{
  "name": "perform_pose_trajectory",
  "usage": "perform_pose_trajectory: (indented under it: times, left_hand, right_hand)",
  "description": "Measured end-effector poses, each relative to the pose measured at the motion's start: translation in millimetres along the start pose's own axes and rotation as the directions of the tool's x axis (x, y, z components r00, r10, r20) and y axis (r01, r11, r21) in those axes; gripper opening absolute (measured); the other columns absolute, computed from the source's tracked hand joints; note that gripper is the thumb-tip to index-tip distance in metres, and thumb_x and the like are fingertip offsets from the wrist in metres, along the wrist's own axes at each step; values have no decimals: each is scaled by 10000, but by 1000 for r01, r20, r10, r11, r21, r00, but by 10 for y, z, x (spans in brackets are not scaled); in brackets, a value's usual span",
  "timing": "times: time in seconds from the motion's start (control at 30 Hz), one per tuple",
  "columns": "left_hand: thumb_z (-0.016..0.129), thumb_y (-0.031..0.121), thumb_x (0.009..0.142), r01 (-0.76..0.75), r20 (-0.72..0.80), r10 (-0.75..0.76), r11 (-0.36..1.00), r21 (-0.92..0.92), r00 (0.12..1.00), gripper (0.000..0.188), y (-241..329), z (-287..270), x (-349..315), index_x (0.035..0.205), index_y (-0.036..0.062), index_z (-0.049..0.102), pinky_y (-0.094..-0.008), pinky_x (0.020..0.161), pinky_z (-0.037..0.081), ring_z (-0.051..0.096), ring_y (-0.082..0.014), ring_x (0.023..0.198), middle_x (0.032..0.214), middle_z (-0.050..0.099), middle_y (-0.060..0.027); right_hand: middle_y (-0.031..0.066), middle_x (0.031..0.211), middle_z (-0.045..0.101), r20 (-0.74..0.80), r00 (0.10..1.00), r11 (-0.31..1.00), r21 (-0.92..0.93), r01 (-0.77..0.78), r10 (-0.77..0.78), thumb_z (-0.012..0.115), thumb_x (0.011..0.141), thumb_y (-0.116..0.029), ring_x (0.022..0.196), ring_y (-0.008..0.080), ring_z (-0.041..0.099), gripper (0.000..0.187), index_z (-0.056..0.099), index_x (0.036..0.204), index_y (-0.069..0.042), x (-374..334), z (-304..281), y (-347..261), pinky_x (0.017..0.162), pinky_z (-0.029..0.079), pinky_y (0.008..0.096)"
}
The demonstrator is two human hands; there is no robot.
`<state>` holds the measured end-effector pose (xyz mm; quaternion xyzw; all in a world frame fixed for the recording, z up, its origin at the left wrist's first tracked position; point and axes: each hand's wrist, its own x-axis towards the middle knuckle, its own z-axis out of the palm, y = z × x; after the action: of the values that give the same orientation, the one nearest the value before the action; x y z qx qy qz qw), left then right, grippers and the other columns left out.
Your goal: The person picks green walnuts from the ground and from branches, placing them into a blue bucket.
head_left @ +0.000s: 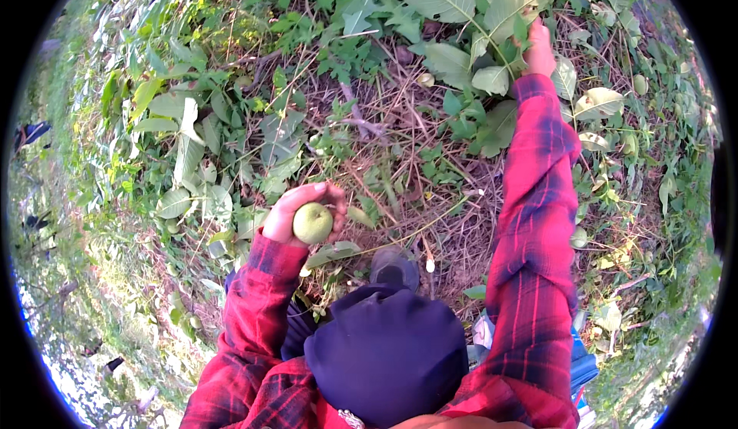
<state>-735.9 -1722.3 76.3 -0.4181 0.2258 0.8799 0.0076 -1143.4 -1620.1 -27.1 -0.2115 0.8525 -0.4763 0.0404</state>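
Observation:
My left hand [286,212] is curled palm up around a round, pale green fruit [313,223] with a small dark dimple, perhaps a walnut in its husk. It is held low over the weeds, left of my knee. My right arm stretches far forward in a red plaid sleeve. At its end, my right hand [540,54] reaches in among broad leaves [509,15]. Those leaves hide its fingers, so what they touch does not show. A pale, drying leaf [600,104] lies to the right of that wrist.
Dry stems and twigs [430,144] cover the ground between my arms. More green fruit [640,84] lies in the weeds at the right, another fruit [579,237] beside my right sleeve. My dark shoe [395,266] is in front of my knee [388,344]. Something blue [584,364] stands at my right side.

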Motion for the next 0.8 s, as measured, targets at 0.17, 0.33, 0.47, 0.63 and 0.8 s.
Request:
perform_pose_trajectory:
  times: [0.17, 0.33, 0.47, 0.63, 0.8]
  left_hand:
    - [448, 240, 760, -41, 56, 42, 999, -27, 998, 268, 87, 45, -162, 837, -8, 514, -287, 454, 420, 518, -200, 567, 711, 534, -115]
    - [456, 244, 751, -43, 69, 44, 999, -21, 997, 258, 34, -33, -482, 792, -2, 519, -295, 433, 388, 494, -216, 544, 705, 522, -136]
    - [449, 244, 755, 87, 277, -72, 995, -41, 958, 259, -288, 89, -637, 801, -2, 520, -288, 449, 385, 486, -218, 558, 722, 510, -143]
    - [436, 235, 766, 260, 417, -221, 965, -39, 882, 255, -783, 88, -936, 814, 1, 527, -285, 466, 380, 466, -208, 577, 724, 507, -139]
    - [440, 232, 763, 316, 405, -335, 942, 116, 851, 260, -1169, 0, -1109, 817, -5, 531, -282, 493, 399, 478, -208, 589, 720, 510, -139]
  right_hand:
    - [139, 943, 461, -197, 852, 203, 973, 110, 485, 570, 709, -260, 820, 264, 470, 394, 428, 982, -14, -376, -600, -370, 643, 448, 359]
    - [130, 1060, 443, 121, 988, -623, 766, -155, -97, 556, 658, -414, 885, 270, 438, 534, 417, 1054, -83, -1207, -1076, -770, 676, 431, 413]
    - [99, 1072, 445, 194, 970, -617, 748, -244, -149, 500, 705, -442, 889, 273, 441, 483, 412, 1068, -136, -2107, -1300, -1202, 638, 437, 411]
    - [140, 1100, 408, 345, 938, -163, 928, -335, 34, 451, 749, -446, 793, 273, 465, 506, 365, 1118, -110, -3310, -1258, -1837, 552, 430, 381]
    - [188, 1105, 400, 34, 960, -64, 998, -17, 278, 399, 784, -413, 732, 322, 538, 554, 255, 1183, -56, -4622, -2493, -1957, 548, 489, 445]
